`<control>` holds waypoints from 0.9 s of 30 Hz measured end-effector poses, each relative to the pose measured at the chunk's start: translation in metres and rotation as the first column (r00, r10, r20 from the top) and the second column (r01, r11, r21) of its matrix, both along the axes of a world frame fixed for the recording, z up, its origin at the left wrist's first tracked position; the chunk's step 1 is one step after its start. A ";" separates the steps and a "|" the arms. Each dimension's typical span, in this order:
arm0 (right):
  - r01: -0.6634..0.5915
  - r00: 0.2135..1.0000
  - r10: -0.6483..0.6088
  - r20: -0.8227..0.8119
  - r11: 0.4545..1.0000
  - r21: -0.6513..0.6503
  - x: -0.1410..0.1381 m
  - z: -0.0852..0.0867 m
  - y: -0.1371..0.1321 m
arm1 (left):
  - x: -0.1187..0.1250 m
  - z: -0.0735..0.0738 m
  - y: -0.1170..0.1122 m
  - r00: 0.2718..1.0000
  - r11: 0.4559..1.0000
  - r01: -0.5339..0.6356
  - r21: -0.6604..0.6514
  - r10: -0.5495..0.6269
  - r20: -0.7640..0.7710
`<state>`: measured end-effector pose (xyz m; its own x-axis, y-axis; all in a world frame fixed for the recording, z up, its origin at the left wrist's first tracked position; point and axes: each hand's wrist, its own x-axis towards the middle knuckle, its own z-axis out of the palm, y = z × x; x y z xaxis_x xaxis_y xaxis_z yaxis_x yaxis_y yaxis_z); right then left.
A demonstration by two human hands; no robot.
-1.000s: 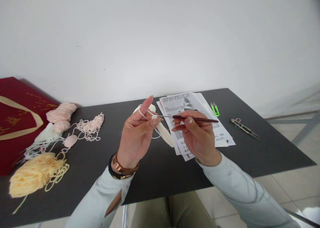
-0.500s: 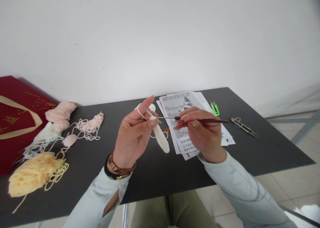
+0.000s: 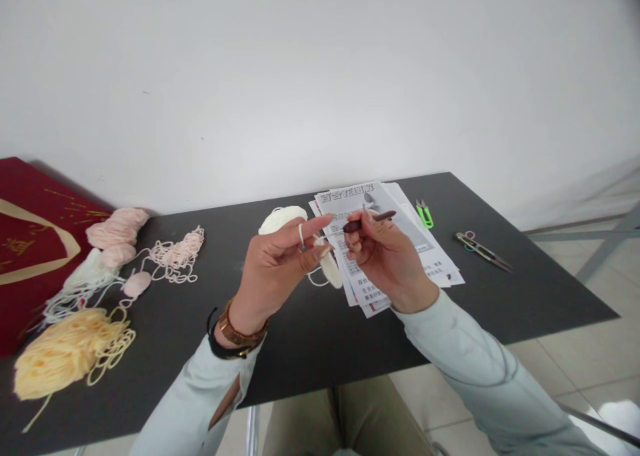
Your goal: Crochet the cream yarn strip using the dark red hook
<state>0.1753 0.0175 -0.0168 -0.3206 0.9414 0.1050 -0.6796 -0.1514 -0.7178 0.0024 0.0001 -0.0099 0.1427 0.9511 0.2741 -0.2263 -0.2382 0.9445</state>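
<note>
My left hand is raised over the black table, pinching a small white crocheted piece with white yarn looped round the forefinger. My right hand is closed round a dark brown crochet hook, whose tip points left toward the piece. A white yarn ball lies on the table just behind my left hand. Both hands hover above the front of a stack of printed sheets.
Green thread snips and small metal scissors lie right of the sheets. At the left lie pink yarn balls, a loose pink tangle and a yellow yarn heap. A red bag stands far left.
My right hand has moved left toward the left hand and turned the hook, so less of its shaft shows. The left forefinger has dropped from upright to pointing right.
</note>
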 end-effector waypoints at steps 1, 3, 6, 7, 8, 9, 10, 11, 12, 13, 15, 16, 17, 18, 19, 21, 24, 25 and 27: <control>0.006 1.000 -0.006 -0.008 1.000 -0.015 -0.002 -0.001 0.000 | 0.002 -0.002 0.000 1.000 1.000 -0.026 0.013 0.026 -0.011; 0.040 0.999 -0.040 -0.018 0.999 -0.011 -0.005 -0.004 -0.001 | 0.008 -0.004 0.001 0.999 0.999 -0.023 -0.041 0.025 0.046; 0.111 0.993 -0.110 -0.041 0.994 0.019 -0.009 -0.008 -0.003 | 0.015 -0.003 0.002 0.976 0.979 0.048 -0.199 -0.004 0.216; 0.133 0.990 -0.132 -0.047 0.991 0.026 -0.010 -0.008 -0.004 | 0.017 -0.003 0.002 0.967 0.969 0.069 -0.238 -0.007 0.254; 0.154 0.987 -0.153 -0.049 0.988 0.032 -0.011 -0.009 -0.004 | 0.018 -0.002 0.002 0.961 0.961 0.084 -0.264 -0.008 0.278; 0.174 0.984 -0.172 -0.048 0.984 0.036 -0.012 -0.009 -0.004 | 0.019 -0.002 0.002 0.956 0.956 0.095 -0.279 -0.009 0.292; 0.189 0.981 -0.187 -0.045 0.981 0.038 -0.012 -0.008 -0.004 | 0.019 -0.002 0.001 0.954 0.953 0.099 -0.285 -0.009 0.301; 0.197 0.980 -0.196 -0.040 0.980 0.040 -0.013 -0.008 -0.004 | 0.019 -0.002 0.001 0.952 0.953 0.101 -0.285 -0.010 0.306; 0.196 0.980 -0.195 -0.035 0.980 0.041 -0.013 -0.007 -0.004 | 0.019 -0.002 0.001 0.951 0.954 0.101 -0.281 -0.010 0.308; 0.188 0.982 -0.187 -0.031 0.981 0.041 -0.012 -0.007 -0.004 | 0.019 -0.003 0.001 0.952 0.955 0.100 -0.278 -0.010 0.307; 0.160 0.987 -0.159 -0.029 0.986 0.037 -0.011 -0.007 -0.003 | 0.019 -0.003 0.001 0.953 0.953 0.101 -0.284 -0.011 0.303; 0.149 0.989 -0.148 -0.031 0.988 0.032 -0.011 -0.007 -0.002 | 0.018 -0.004 0.002 0.954 0.951 0.104 -0.290 -0.013 0.300; 0.142 0.989 -0.141 -0.035 0.990 0.023 -0.010 -0.007 -0.001 | 0.018 -0.004 0.002 0.954 0.950 0.110 -0.293 -0.019 0.298; 0.138 0.990 -0.138 -0.042 0.990 0.011 -0.010 -0.007 0.000 | 0.018 -0.003 0.002 0.954 0.950 0.117 -0.290 -0.027 0.298; 0.135 0.989 -0.135 -0.053 0.991 0.000 -0.009 -0.008 0.000 | 0.019 -0.003 0.002 0.954 0.951 0.124 -0.282 -0.036 0.297; 0.118 0.990 -0.120 -0.077 0.993 -0.021 -0.008 -0.009 0.002 | 0.020 -0.003 0.002 0.956 0.958 0.127 -0.256 -0.049 0.289; 0.079 0.992 -0.083 -0.096 0.996 -0.043 -0.007 -0.009 0.002 | 0.022 -0.002 0.000 0.962 0.966 0.099 -0.239 -0.032 0.271; 0.078 0.992 -0.081 -0.094 0.996 -0.039 -0.007 -0.009 0.002 | 0.022 -0.003 -0.001 0.964 0.967 0.088 -0.239 -0.022 0.264; 0.106 0.992 -0.106 -0.074 0.994 -0.011 -0.007 -0.008 0.001 | 0.021 -0.004 0.000 0.967 0.968 0.058 -0.242 0.005 0.255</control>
